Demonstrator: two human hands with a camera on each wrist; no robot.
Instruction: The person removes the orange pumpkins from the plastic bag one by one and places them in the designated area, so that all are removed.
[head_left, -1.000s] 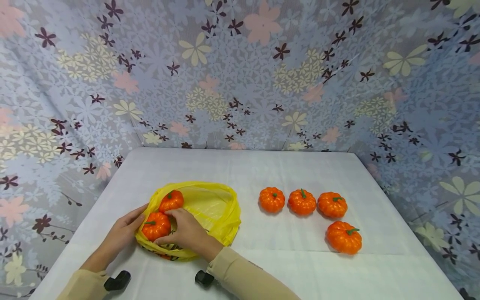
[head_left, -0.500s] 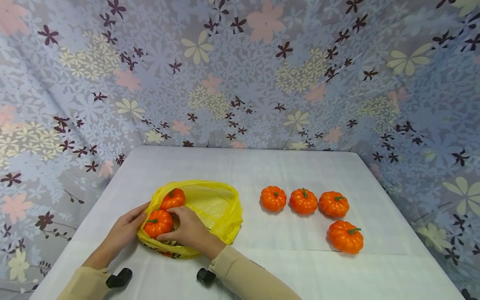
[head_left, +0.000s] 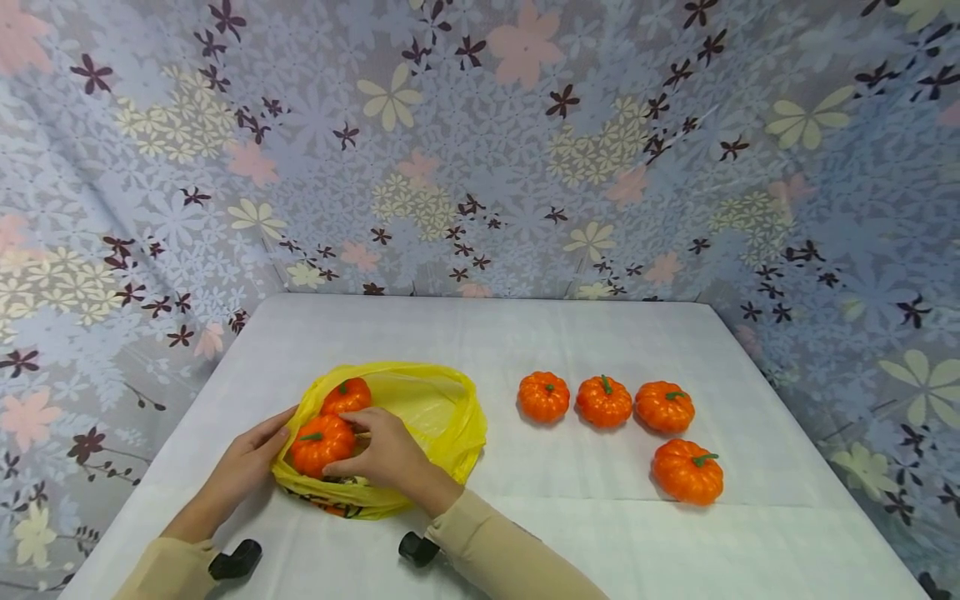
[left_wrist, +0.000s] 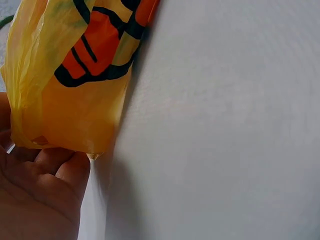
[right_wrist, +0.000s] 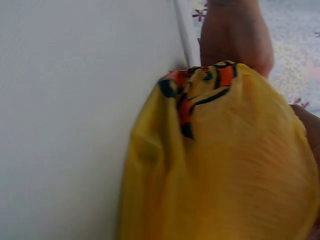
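A yellow plastic bag [head_left: 442, 425] lies with its mouth open on the left of the table, printed orange and black at its front. Two small orange pumpkins with green stems are in the bag's mouth. My right hand [head_left: 397, 458] reaches over the rim and grips the front pumpkin [head_left: 321, 447] between thumb and fingers. The back pumpkin [head_left: 348, 395] touches or nearly touches it. My left hand [head_left: 240, 471] holds the bag's left side, its thumb near the rim. In the left wrist view, fingers [left_wrist: 55, 162] lie against the yellow plastic.
Right of the bag, three pumpkins stand in a row: left [head_left: 543, 397], middle [head_left: 603, 402] and right [head_left: 665, 407]. Another pumpkin [head_left: 687, 472] sits in front of the row's right end. A white cloth covers the table [head_left: 480, 329]; floral fabric [head_left: 480, 150] hangs around it.
My right hand and the front pumpkin have shifted slightly right and up inside the bag's mouth. The left hand stays at the bag's side. The pumpkins on the right have not moved.
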